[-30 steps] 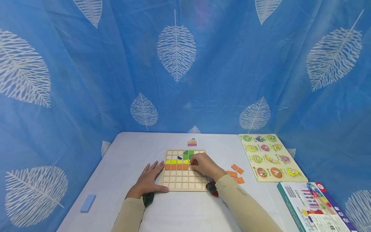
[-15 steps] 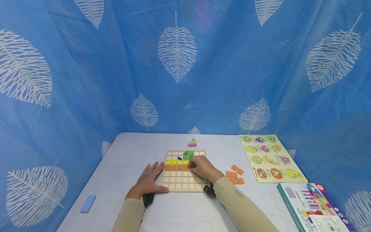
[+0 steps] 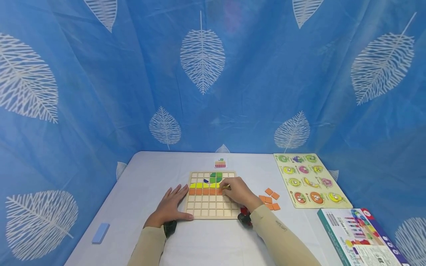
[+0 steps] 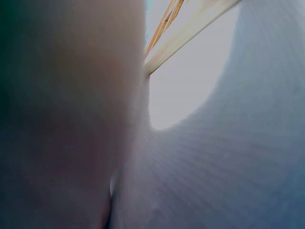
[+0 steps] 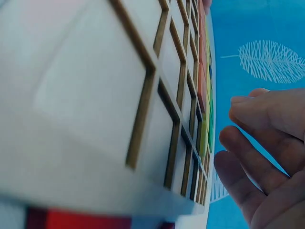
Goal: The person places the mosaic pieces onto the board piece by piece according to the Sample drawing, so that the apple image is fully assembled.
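Note:
A wooden grid board (image 3: pixel 206 213) lies on the white table, with a row of orange tiles (image 3: pixel 196 191), yellow tiles (image 3: pixel 196 185) above it, green tiles (image 3: pixel 216 177) and a small dark blue piece (image 3: pixel 206 181). My left hand (image 3: pixel 169 205) rests spread at the board's left edge, its thumb touching the lower corner. Over the board's right half hovers my right hand (image 3: pixel 237 190), beside the end of the orange row. Its fingers (image 5: pixel 238 143) are loosely bent and hold nothing visible in the right wrist view, near a yellow-green tile (image 5: pixel 203 136). The left wrist view is mostly blurred.
Several loose orange tiles (image 3: pixel 269 199) lie right of the board. Behind it is a small picture card (image 3: pixel 221 163). A fruit puzzle board (image 3: pixel 311 181) and a printed box (image 3: pixel 361 236) stand at the right; a light blue block (image 3: pixel 101 233) is at the left.
The right hand has set an orange tile at the right end of the orange row and let it go, then drawn slightly right. My left hand has stayed put.

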### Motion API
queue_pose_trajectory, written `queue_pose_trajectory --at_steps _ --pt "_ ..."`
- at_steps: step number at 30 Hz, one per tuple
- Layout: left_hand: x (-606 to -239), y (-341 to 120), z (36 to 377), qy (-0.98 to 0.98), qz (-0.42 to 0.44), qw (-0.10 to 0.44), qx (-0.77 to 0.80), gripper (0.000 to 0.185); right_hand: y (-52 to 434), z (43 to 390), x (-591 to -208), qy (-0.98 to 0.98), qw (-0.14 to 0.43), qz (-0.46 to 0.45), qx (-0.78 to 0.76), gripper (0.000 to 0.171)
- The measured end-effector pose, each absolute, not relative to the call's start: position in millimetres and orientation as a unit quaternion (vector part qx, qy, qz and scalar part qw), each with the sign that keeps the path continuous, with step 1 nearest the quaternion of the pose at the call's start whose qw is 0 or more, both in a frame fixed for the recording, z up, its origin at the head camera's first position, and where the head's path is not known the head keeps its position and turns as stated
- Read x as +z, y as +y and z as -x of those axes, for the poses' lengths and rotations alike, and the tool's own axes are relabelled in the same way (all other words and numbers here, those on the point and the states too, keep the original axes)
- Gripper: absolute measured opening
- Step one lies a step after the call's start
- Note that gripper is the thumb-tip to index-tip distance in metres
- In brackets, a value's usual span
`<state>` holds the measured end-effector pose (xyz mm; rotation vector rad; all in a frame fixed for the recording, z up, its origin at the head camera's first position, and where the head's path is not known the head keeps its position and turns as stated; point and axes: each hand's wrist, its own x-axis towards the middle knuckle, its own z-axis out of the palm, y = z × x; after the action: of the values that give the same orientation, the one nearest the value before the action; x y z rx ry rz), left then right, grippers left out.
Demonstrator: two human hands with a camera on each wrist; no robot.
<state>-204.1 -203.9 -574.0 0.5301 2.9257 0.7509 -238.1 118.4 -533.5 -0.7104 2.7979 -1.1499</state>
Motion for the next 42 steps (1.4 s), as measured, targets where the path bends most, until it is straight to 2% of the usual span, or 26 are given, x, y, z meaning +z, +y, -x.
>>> queue_pose_trajectory --at_steps 8,18,29,42 --pt "-571 -203 205 0.953 -0.171 0.045 0.247 0.13 140 238 -534 0.911 0.006 0.196 -0.362 0.016" --pt "-571 -204 205 0.952 -0.171 0.043 0.249 0.13 208 238 -537 0.926 -0.036 0.108 -0.361 0.014" --pt "-573 -203 206 0.952 -0.173 0.044 0.248 0.13 252 229 -536 0.937 0.029 0.05 -0.346 0.02" --pt "-574 -204 207 0.951 -0.177 0.042 0.252 0.13 265 228 -539 0.947 0.039 0.016 -0.32 0.018"
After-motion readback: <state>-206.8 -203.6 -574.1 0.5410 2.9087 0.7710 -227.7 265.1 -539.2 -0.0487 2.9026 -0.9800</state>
